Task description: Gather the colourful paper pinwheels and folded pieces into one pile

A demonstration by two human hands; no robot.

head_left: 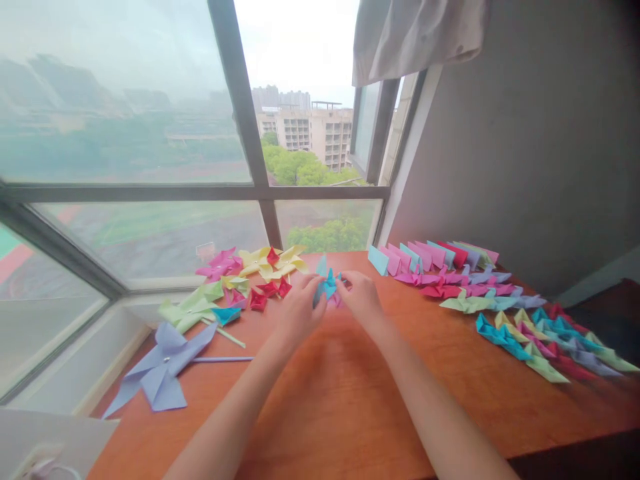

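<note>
Both my hands meet near the far middle of an orange-brown wooden table (340,393). Between them is a small folded paper piece (326,285), mostly blue with some pink showing. My left hand (300,310) pinches its left side and my right hand (361,297) holds its right side. The fingers cover much of the paper, so its exact shape is unclear.
A lilac paper pinwheel on a stick (163,370) lies at the left, with green (193,310), pink (220,265), yellow (273,261) and small red (270,290) pinwheels behind it. Rows of folded coloured paper pieces (505,303) spread across the right. A large window (150,133) stands beyond the table.
</note>
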